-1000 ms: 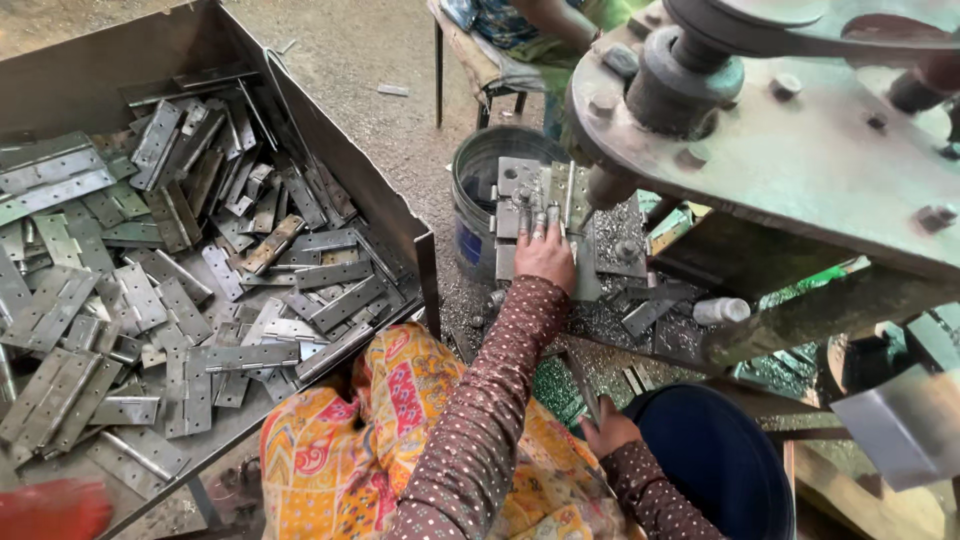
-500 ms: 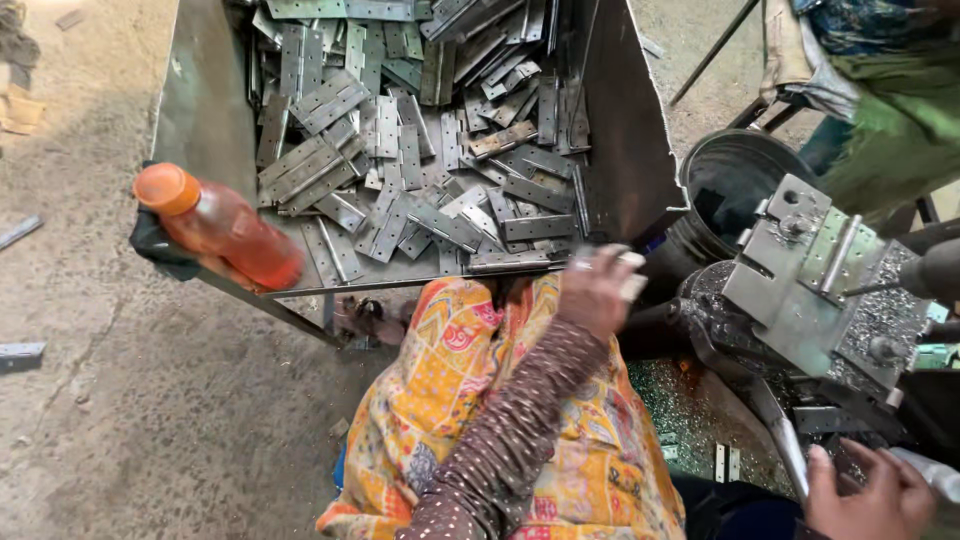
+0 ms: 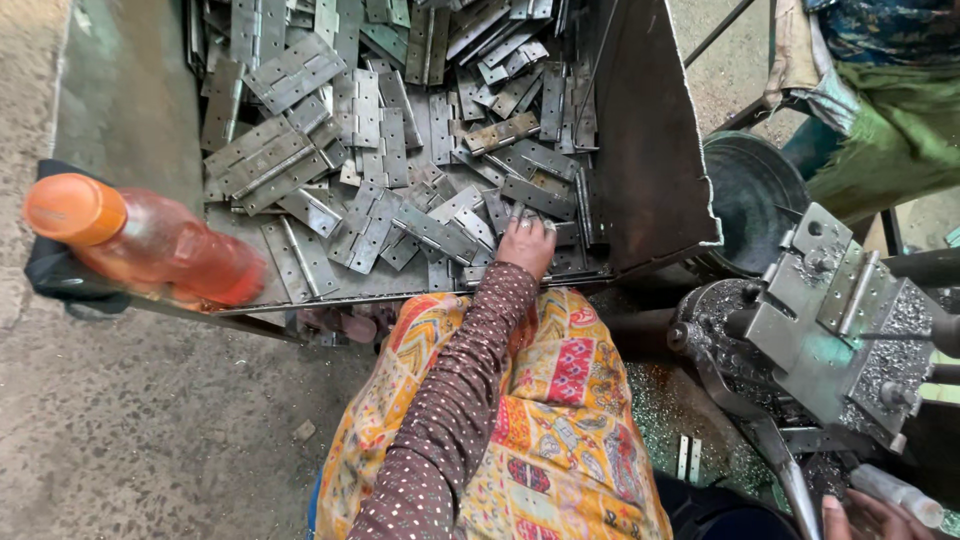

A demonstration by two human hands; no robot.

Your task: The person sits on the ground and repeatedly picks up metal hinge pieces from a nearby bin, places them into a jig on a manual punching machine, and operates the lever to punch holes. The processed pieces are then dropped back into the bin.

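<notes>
Left hand (image 3: 524,244) far forward on a straight sleeved arm, fingers curled down; right hand (image 3: 872,515) near right, partly cropped.

Soft daylight, blurred bottle (image 3: 140,243), sharp centre

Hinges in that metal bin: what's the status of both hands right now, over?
Left hand down on the hinges at the bin's near edge. Right hand low by the machine's lever. Orange bottle at left, clear.

A clear plastic bottle of orange-red liquid with an orange cap (image 3: 140,240) lies tilted at the near left corner of the grey metal tray (image 3: 130,110). No labels, signs or screens show.
</notes>
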